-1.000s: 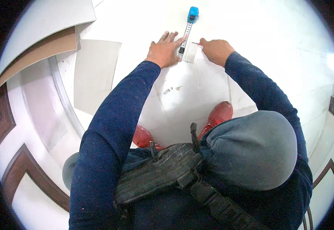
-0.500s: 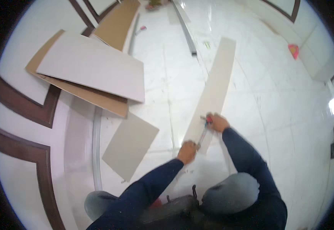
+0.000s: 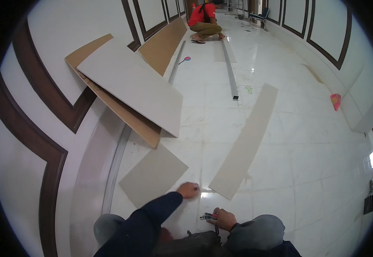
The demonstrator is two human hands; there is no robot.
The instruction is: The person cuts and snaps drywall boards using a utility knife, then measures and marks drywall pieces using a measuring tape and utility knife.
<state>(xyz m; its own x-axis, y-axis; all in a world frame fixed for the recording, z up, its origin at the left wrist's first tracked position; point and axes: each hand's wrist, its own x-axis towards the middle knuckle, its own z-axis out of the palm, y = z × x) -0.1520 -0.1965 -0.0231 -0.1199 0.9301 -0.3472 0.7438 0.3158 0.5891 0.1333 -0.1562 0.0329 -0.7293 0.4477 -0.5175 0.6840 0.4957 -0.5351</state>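
Observation:
My right hand [image 3: 225, 219] is low in front of my right knee, closed around a small red and grey hand tool [image 3: 208, 216] whose exact kind I cannot make out. Farther left and forward, my left hand [image 3: 188, 190] is held with curled fingers; a small dark spot shows at the fingertips, too blurred to name. It is between a squarish grey board piece [image 3: 153, 174] and a long narrow board strip [image 3: 247, 141]. The strip lies slantwise on the white tiles, touched by neither hand.
Large boards [image 3: 135, 85] lean at the left wall, with a brown panel [image 3: 165, 47] beyond. A metal tube [image 3: 230, 70] lies ahead, where a co-worker in red [image 3: 205, 21] squats. A pink round object [image 3: 187, 58] and a red-pink packet [image 3: 335, 101] lie on the floor.
Both hands have left the board strip and come back toward my body, the right one carrying the tool. My view has tilted up, bringing the co-worker into sight.

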